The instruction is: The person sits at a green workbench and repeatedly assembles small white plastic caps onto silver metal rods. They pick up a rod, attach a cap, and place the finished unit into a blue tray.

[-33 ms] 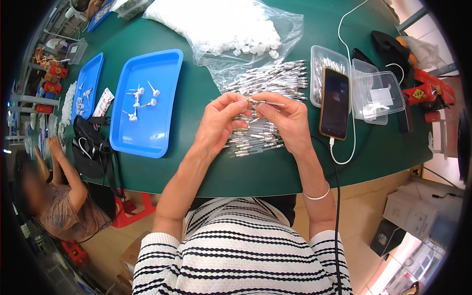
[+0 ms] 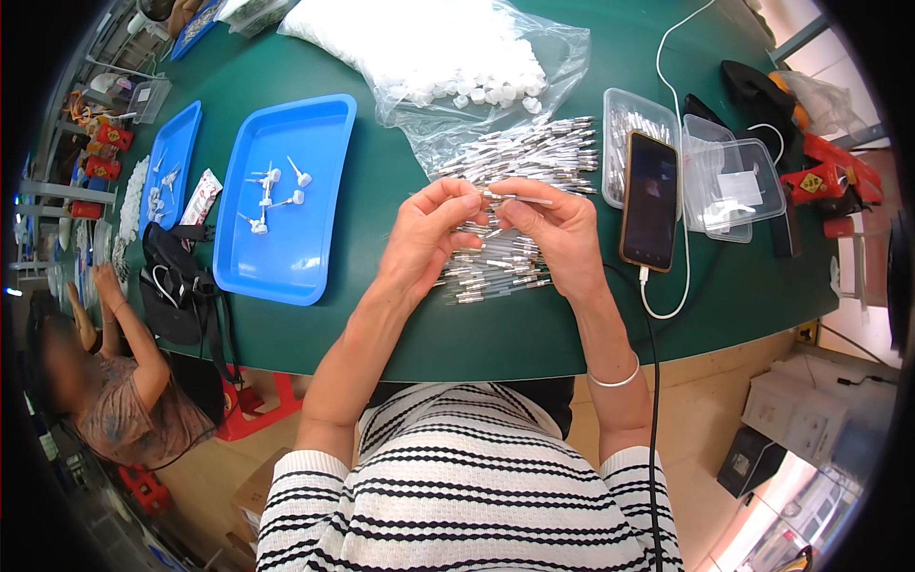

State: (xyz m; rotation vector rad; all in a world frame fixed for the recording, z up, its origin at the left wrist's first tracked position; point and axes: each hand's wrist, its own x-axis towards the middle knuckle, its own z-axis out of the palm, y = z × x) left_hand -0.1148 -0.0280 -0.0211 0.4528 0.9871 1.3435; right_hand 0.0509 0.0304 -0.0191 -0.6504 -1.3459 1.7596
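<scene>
My left hand and my right hand meet fingertip to fingertip over a heap of thin rods. Between the right thumb and fingers is pinched one slim rod with silvery and pale sections, lying roughly level. Its left end reaches the left thumb and forefinger, which are closed on a small piece mostly hidden by the fingertips. Beneath and beyond both hands spreads the heap of similar rods, white with metal ends. Behind it, a clear plastic bag spills small white caps.
To the left, a blue tray holds several white-headed pieces with thin stems; another blue tray lies beyond. A phone leans on a clear box of rods, its white cable trailing. Black bag and a seated co-worker are leftward.
</scene>
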